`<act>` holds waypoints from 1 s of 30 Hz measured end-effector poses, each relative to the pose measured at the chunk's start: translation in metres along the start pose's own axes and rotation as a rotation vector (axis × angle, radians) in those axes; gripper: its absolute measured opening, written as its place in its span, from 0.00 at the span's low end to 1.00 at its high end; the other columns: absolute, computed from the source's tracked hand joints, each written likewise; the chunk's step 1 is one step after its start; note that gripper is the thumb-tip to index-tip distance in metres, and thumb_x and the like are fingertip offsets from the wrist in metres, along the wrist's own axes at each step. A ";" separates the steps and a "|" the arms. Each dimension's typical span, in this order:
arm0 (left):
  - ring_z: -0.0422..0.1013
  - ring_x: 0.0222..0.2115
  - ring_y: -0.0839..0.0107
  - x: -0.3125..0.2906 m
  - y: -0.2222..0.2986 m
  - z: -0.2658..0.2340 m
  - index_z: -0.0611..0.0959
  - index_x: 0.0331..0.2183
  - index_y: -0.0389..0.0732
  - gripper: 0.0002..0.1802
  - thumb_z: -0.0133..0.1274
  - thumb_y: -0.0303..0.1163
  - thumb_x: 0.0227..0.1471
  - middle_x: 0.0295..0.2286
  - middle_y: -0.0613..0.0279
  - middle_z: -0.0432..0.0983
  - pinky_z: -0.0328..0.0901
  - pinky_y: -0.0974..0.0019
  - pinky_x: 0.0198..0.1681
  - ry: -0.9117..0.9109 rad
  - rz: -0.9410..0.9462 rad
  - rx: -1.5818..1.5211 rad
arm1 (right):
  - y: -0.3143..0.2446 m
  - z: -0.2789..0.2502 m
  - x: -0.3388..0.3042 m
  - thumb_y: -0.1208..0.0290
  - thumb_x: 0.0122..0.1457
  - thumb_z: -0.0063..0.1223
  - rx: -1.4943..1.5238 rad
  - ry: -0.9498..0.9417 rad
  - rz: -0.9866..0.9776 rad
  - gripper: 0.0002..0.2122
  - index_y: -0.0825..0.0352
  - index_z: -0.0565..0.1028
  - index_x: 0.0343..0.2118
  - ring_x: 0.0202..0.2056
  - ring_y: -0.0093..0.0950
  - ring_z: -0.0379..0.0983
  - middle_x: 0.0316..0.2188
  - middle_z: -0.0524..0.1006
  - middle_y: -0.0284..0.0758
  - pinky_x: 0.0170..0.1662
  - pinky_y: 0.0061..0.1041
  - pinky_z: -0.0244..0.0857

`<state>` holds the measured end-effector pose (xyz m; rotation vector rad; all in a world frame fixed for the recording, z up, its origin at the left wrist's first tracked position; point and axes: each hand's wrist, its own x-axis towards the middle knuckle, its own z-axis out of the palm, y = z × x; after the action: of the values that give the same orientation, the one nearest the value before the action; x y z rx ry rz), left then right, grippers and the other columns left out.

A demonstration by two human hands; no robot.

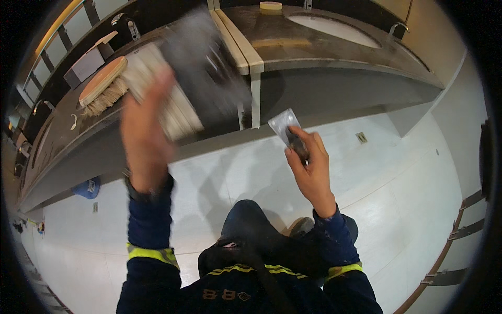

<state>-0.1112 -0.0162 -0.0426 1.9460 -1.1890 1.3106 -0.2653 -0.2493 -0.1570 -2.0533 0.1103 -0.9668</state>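
I'm seeing the right hand point(314, 170) gripping a scraper point(284, 122) right of the brush point(102, 87); left hand point(148, 123) blurred, grip I can't tell.

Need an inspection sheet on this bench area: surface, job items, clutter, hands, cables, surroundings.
Surface: dark countertop, in two sections with a pale divider between them.
Job's things: flat-bladed scraper; pale ribbed piece, partly blurred.
Clutter: brush with pale bristles; white box behind it; yellowish round item.
Hands: right hand grips the scraper; left hand at the ribbed piece, too blurred to judge its grip.
Cables: nothing seen.
Surroundings: white basin; faucet; pale floor with drain grate.
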 end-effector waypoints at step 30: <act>0.78 0.36 0.71 0.054 -0.049 0.044 0.79 0.42 0.33 0.13 0.49 0.31 0.60 0.38 0.58 0.80 0.72 0.70 0.41 0.218 -0.597 -1.043 | -0.019 0.083 0.076 0.68 0.48 0.63 -0.267 0.277 -0.251 0.16 0.62 0.81 0.42 0.20 0.23 0.70 0.22 0.72 0.33 0.22 0.23 0.63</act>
<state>-0.0395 -0.0468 -0.0083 1.1762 -0.8077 0.4017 -0.1613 -0.2133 -0.1266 -2.1987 0.1356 -1.4582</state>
